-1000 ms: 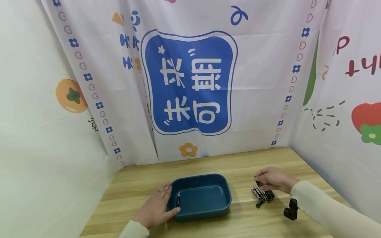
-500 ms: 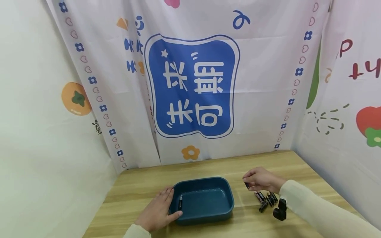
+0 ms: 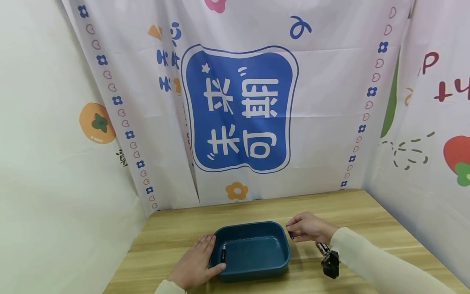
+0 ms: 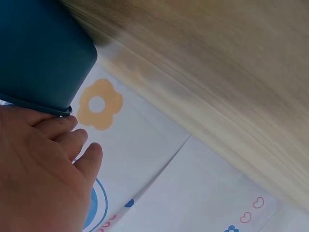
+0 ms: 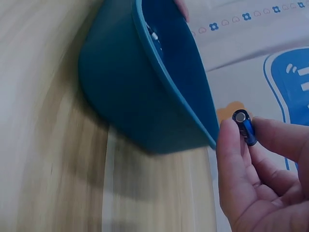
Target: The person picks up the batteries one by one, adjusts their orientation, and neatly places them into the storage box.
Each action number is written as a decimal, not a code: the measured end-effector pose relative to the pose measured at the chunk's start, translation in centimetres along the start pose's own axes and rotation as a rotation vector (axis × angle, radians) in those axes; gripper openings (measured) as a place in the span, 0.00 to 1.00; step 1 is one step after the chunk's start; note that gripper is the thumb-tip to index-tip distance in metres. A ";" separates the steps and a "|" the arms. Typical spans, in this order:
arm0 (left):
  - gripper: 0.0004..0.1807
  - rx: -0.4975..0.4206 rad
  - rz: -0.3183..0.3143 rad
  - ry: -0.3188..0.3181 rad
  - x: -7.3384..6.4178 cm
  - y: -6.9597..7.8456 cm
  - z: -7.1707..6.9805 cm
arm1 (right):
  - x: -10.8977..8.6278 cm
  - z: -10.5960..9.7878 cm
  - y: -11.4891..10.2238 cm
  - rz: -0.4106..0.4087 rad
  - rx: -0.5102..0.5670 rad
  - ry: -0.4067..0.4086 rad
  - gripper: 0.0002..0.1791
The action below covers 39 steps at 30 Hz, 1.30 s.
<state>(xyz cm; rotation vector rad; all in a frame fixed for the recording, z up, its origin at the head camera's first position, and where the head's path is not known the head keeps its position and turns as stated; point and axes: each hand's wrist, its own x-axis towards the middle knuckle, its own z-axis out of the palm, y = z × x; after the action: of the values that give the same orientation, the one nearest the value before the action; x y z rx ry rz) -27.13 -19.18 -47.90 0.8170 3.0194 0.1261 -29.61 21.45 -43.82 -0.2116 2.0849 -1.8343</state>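
A dark teal rectangular box (image 3: 253,271) stands open-topped on the table. One black battery (image 3: 223,255) lies inside it by the left wall. My left hand (image 3: 195,261) rests on the box's left rim, thumb stretched toward the front corner; in the left wrist view the hand (image 4: 43,164) touches the rim with nearly straight fingers. Just outside the box's right rim, my right hand (image 3: 310,228) pinches a small battery. That blue and black battery (image 5: 245,126) sits between thumb and fingertips in the right wrist view, one end facing the camera.
More batteries (image 3: 322,247) lie on the wooden table (image 3: 176,222) to the right of the box, partly hidden by the right wrist and its black camera (image 3: 331,265). A printed white cloth (image 3: 323,134) hangs behind the table, with light cloth walls at both sides.
My right hand has carried the battery leftward from the pile to beside the box's right rim. The left hand stays on the left rim. The head view has shifted slightly.
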 end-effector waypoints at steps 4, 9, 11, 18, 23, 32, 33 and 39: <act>0.54 0.003 -0.008 -0.001 -0.1 0.0 -0.2 | 0.9 1.4 -0.2 0.004 -0.007 -0.015 0.17; 0.54 0.008 -0.009 -0.002 0.0 0.0 -0.2 | 1.6 2.9 -0.8 0.018 -0.026 -0.016 0.17; 0.54 0.007 -0.009 -0.003 0.0 0.0 -0.3 | 1.8 3.3 -1.0 0.021 -0.032 -0.016 0.17; 0.54 0.008 -0.010 -0.001 0.1 0.0 -0.2 | 2.4 4.4 -0.7 0.017 -0.009 -0.025 0.17; 0.54 0.010 -0.001 0.014 0.0 0.1 -0.2 | 2.8 5.3 -0.6 0.021 0.000 -0.020 0.17; 0.54 0.002 0.001 -0.005 0.0 0.2 -0.3 | 3.6 7.1 0.0 0.013 0.010 -0.055 0.15; 0.55 0.000 0.000 -0.008 0.0 0.2 -0.3 | 3.7 7.2 0.0 0.012 0.011 -0.059 0.15; 0.55 0.000 -0.018 -0.006 0.1 0.2 -0.3 | 4.4 8.3 -0.1 0.011 0.008 -0.060 0.15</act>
<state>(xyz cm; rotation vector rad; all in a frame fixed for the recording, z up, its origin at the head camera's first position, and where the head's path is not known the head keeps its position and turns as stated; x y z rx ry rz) -27.09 -18.97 -47.54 0.7888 3.0199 0.1231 -30.67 12.21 -45.29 -0.2498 2.0337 -1.8075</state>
